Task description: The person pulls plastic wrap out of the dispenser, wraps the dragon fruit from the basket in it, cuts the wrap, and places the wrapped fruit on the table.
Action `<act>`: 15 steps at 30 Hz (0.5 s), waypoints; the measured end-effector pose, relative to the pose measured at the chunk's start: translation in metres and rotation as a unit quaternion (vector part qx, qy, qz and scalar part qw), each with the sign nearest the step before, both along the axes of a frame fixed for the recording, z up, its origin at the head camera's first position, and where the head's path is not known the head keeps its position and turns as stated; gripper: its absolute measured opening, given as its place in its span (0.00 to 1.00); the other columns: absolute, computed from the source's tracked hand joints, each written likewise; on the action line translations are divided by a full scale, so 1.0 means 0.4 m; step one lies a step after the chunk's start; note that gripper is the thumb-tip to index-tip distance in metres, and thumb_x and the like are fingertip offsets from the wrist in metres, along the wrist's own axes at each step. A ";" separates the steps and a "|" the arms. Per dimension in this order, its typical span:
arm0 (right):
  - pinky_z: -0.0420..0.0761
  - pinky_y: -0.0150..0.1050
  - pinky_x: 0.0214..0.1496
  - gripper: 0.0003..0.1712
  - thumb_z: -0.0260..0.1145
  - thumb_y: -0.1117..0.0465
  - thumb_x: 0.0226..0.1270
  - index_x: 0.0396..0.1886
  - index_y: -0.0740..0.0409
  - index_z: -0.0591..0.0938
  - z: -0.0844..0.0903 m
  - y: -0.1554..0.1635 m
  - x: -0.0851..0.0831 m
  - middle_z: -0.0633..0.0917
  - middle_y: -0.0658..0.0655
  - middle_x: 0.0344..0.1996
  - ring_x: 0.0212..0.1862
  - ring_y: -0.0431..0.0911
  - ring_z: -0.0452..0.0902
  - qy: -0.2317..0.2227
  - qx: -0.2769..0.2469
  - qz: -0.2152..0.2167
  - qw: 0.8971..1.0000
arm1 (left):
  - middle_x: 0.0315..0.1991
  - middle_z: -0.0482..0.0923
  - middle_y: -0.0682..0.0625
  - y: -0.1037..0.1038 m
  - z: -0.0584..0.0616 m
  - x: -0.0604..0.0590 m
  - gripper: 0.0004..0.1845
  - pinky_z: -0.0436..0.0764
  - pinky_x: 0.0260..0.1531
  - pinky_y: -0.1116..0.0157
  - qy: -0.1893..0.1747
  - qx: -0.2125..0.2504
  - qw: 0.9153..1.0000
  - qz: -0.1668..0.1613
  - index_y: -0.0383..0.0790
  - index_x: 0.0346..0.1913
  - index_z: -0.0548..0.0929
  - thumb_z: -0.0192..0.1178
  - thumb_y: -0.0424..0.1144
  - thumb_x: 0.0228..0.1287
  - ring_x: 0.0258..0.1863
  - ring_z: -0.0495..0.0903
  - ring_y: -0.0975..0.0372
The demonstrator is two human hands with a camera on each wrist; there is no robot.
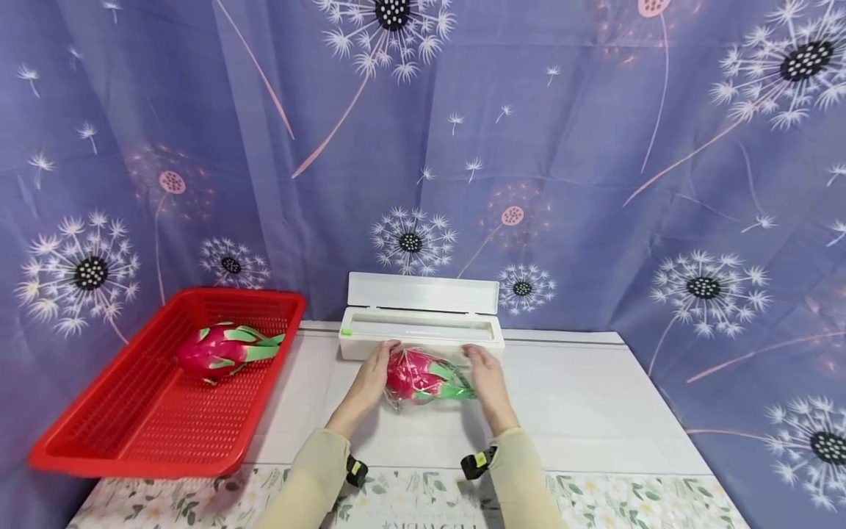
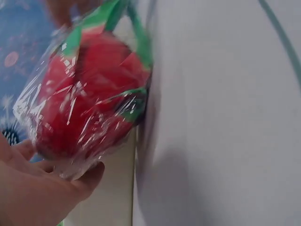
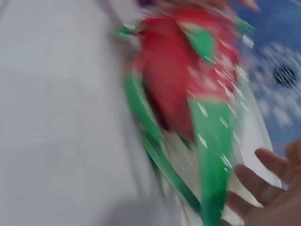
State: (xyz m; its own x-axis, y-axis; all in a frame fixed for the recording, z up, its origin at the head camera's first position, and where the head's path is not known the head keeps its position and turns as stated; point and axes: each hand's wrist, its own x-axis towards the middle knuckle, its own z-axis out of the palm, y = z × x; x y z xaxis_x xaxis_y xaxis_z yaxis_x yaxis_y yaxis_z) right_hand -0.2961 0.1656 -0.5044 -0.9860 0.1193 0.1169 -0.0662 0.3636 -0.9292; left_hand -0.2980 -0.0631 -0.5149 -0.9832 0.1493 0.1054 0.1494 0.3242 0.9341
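A pink-red dragon fruit (image 1: 415, 376) with green scales, wrapped in clear cling film, is held crosswise in front of the white box. My left hand (image 1: 371, 376) grips its rounded end, thumb and fingers on either side of the film in the left wrist view, where the hand (image 2: 44, 188) shows at lower left. At the leafy end is my right hand (image 1: 487, 378). In the right wrist view that hand (image 3: 268, 188) has its fingers spread beside the long green leaves (image 3: 211, 155), which are blurred. The film (image 2: 70, 108) looks crinkled and shiny.
Right behind the fruit stands a white cling film box (image 1: 423, 334), its lid (image 1: 423, 292) raised. On the left, a red plastic basket (image 1: 165, 464) holds another dragon fruit (image 1: 221, 353). A white sheet (image 1: 581, 404) covers the table before a blue dandelion curtain (image 1: 562, 162).
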 end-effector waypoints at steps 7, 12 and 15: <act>0.80 0.44 0.38 0.24 0.52 0.53 0.78 0.60 0.67 0.76 -0.015 0.079 0.007 0.80 0.67 0.50 0.39 0.54 0.80 -0.101 -0.028 0.010 0.994 | 0.73 0.58 0.42 -0.019 0.000 0.006 0.35 0.50 0.69 0.45 -0.025 0.011 1.000 0.011 0.43 0.74 0.63 0.27 0.61 0.77 0.73 0.54 0.46; 0.80 0.41 0.27 0.34 0.55 0.44 0.75 0.65 0.67 0.73 -0.033 0.100 0.025 0.83 0.61 0.34 0.22 0.48 0.78 -0.159 -0.052 0.093 0.982 | 0.71 0.61 0.39 -0.006 -0.011 0.015 0.31 0.53 0.68 0.43 -0.023 0.016 1.000 0.005 0.40 0.73 0.63 0.36 0.57 0.79 0.71 0.57 0.44; 0.76 0.36 0.21 0.32 0.55 0.44 0.75 0.60 0.69 0.74 -0.051 0.113 0.032 0.80 0.59 0.22 0.17 0.43 0.73 -0.177 -0.082 0.109 0.975 | 0.70 0.63 0.39 -0.004 -0.024 0.019 0.29 0.55 0.67 0.42 -0.023 0.018 1.000 0.002 0.41 0.73 0.65 0.39 0.54 0.79 0.70 0.58 0.42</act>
State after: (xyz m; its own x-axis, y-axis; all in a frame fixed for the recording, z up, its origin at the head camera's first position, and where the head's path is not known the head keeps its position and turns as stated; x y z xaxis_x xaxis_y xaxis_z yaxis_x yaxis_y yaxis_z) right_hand -0.2834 0.2108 -0.5250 -0.9650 -0.1094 -0.2383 0.2101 0.2211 -0.9523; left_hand -0.2903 -0.0645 -0.5243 -0.9877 0.1423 0.0645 0.1041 0.2910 0.9510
